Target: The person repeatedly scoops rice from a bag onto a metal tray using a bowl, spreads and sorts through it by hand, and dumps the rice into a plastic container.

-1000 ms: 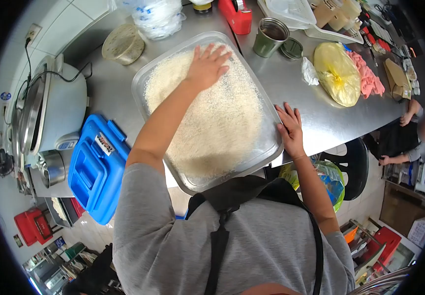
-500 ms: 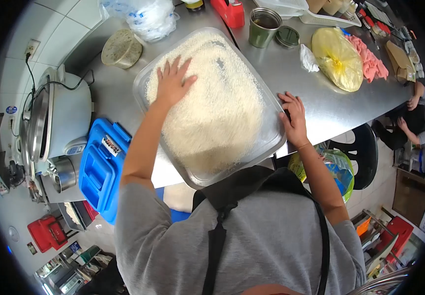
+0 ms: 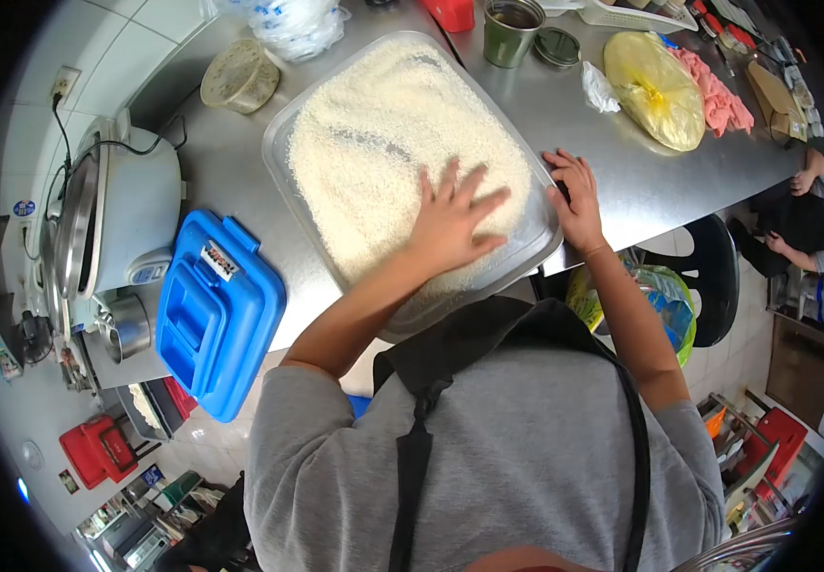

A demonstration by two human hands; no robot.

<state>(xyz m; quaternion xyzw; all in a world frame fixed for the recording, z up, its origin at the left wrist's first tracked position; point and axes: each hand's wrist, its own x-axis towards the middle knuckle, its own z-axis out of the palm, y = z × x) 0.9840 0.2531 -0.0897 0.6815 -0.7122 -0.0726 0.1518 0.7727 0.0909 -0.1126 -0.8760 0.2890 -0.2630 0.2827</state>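
A shallow translucent tray [image 3: 283, 162] holds a spread layer of pale grains [image 3: 374, 124] that look like raw rice. My left hand [image 3: 452, 224] lies palm down on the grains in the near right part of the tray, fingers spread apart. Some grains beneath its palm are hidden. At the tray's right side is my right hand [image 3: 579, 202], its thumb at the rim and its fingers stretched out just beyond it. I see nothing held in either hand. Bare patches of tray bottom show through the thin layer near the centre.
Left of the tray stand a blue lid [image 3: 221, 315], a rice cooker [image 3: 131, 210] and a round tub [image 3: 240, 76]. A green cup [image 3: 510, 33], a yellow bag [image 3: 655, 91] and a pink cloth [image 3: 712, 91] lie behind right. Another person [image 3: 803, 210] sits far right.
My left hand has swept from the tray's far left toward its near right, and grains now cover more of that side. My right hand stays by the rim. The view has tilted slightly.
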